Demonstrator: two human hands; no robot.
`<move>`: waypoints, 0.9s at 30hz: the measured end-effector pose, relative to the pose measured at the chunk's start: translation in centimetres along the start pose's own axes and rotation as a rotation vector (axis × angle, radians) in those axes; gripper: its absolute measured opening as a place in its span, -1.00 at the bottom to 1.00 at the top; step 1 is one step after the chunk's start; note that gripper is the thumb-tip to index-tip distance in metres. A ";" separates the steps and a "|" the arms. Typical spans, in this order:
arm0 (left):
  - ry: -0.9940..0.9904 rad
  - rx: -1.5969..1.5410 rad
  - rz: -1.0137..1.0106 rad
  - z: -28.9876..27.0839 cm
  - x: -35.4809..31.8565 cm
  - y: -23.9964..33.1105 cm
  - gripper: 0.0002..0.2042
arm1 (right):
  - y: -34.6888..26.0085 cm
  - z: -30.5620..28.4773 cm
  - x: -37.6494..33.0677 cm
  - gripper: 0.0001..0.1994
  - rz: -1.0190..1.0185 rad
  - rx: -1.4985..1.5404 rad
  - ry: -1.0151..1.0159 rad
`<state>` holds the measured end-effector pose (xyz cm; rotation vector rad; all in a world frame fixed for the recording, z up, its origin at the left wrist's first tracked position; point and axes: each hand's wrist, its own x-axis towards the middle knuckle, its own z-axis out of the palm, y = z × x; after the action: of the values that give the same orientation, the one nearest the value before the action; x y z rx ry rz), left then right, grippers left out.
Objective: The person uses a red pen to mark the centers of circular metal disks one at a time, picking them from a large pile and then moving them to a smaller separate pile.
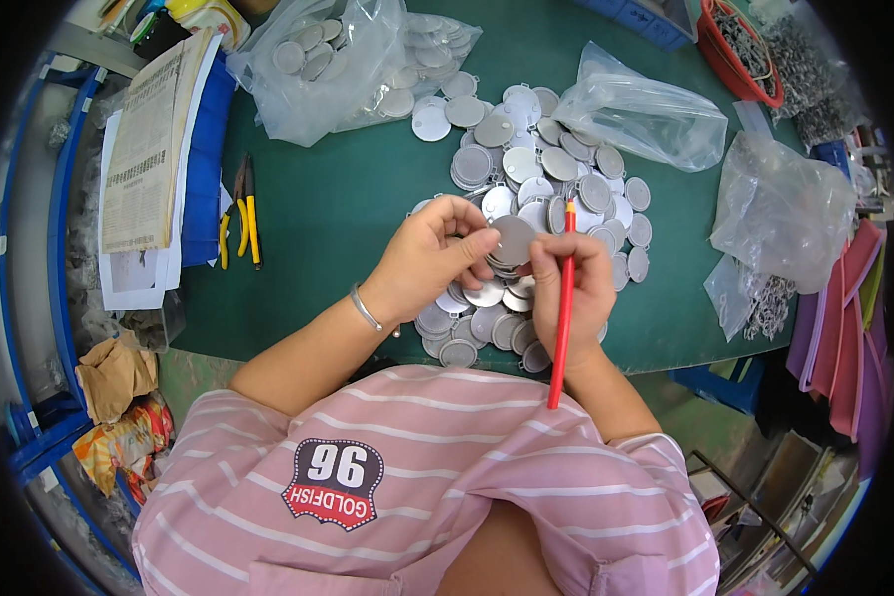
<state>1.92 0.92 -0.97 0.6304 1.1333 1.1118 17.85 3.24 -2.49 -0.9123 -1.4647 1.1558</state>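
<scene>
At the left of the green table (pixel 308 219), yellow-handled pliers (pixel 240 211) are laid beside a stack of papers (pixel 149 149). A round grey metal disc (pixel 513 239) is pinched by the fingers of the left hand (pixel 429 260) (a bracelet is worn at the wrist) above a heap of discs (pixel 551 189). A red pencil (pixel 563 303) is gripped by the right hand (pixel 572 288), which touches the disc. Clear plastic bags (pixel 656 119) are seen further right.

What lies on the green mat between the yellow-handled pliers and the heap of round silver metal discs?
Nothing: in the head view the green mat is bare between the yellow-handled pliers and the heap of round silver metal discs.
</scene>
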 end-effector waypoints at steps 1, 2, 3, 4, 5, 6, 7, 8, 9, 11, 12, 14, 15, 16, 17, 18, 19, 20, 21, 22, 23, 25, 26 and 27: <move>0.027 0.005 0.042 0.3 0.0 0.1 -0.83 | -0.8 0.3 0.6 -0.87 0.155 0.192 0.010; 0.015 -0.007 0.042 0.3 0.0 0.2 -0.85 | -1.1 0.2 0.9 -0.87 0.219 0.223 -0.011; 0.003 -0.020 0.042 0.1 -0.1 0.3 -0.86 | -1.3 0.0 1.2 -0.87 0.284 0.254 -0.033; -0.011 -0.034 0.039 0.0 -0.2 0.3 -0.87 | -1.4 -0.2 1.3 -0.87 0.351 0.282 -0.054; -0.008 -0.042 0.032 -0.1 -0.2 0.3 -0.86 | -1.3 -0.3 1.4 -0.88 0.359 0.330 -0.048; -0.005 -0.049 0.024 -0.2 -0.2 0.1 -0.86 | -1.4 -0.4 1.6 -0.88 0.369 0.368 -0.022; -0.002 -0.056 0.016 -0.3 -0.2 0.1 -0.86 | -1.6 -0.5 1.7 -0.89 0.379 0.407 0.005; -0.001 -0.055 0.012 -0.3 -0.2 0.1 -0.85 | -1.8 -0.6 1.9 -0.89 0.388 0.445 0.033; -0.001 -0.053 0.007 -0.2 -0.3 0.1 -0.85 | -1.9 -0.3 2.0 -0.88 0.370 0.452 0.074; 0.004 -0.048 0.003 0.0 -0.4 0.3 -0.83 | -2.1 -0.7 1.9 -0.87 0.418 0.312 -0.094; 0.012 -0.043 0.000 0.0 -0.7 0.4 -0.82 | -2.1 -0.9 1.8 -0.87 0.442 0.240 -0.176; 0.036 -0.032 0.040 -0.3 -0.5 0.8 -0.81 | -2.6 -1.3 2.8 -0.86 0.523 0.232 -0.226; 0.057 -0.027 0.071 -0.6 -0.3 0.9 -0.81 | -2.8 -1.8 3.9 -0.86 0.477 0.227 -0.145; 0.085 -0.023 0.098 -1.1 -0.3 1.0 -0.81 | -2.8 -2.2 5.2 -0.85 0.436 0.225 -0.067; 0.107 0.016 0.120 -1.6 -0.3 1.2 -0.82 | -1.9 -2.9 6.3 -0.87 0.340 0.310 0.063; 0.125 0.029 0.146 -2.2 0.0 1.3 -0.82 | -2.1 -3.4 7.7 -0.90 0.314 0.323 0.214; 0.159 0.055 0.164 -2.5 0.1 1.5 -0.84 | -1.8 -4.3 8.7 -0.87 0.331 0.440 0.217; 0.193 0.083 0.181 -2.9 0.2 1.7 -0.85 | -1.5 -5.3 9.2 -0.87 0.359 0.485 0.211; 0.211 0.197 0.236 -3.2 0.5 1.6 -0.85 | -1.7 -5.5 9.1 -0.88 0.325 0.465 0.231; 0.240 0.317 0.287 -3.4 0.8 1.5 -0.85 | -1.8 -5.3 8.8 -0.89 0.296 0.453 0.245; 0.266 0.435 0.335 -3.7 1.2 1.2 -0.86 | -1.8 -4.9 8.4 -0.89 0.281 0.430 0.234; 0.269 0.748 0.540 -3.4 2.3 1.2 -0.83 | -1.8 -4.3 7.3 -0.90 0.248 0.382 0.221; 0.261 0.914 0.626 -2.9 2.8 1.6 -0.82 | -1.8 -4.0 6.9 -0.90 0.248 0.359 0.185; 0.269 0.940 0.654 -2.6 3.4 1.6 -0.81 | -1.7 -3.7 6.5 -0.90 0.248 0.336 0.150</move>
<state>-1.01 4.33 -1.84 1.7103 1.7564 1.1811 20.27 9.69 0.88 -0.9374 -1.0163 1.4316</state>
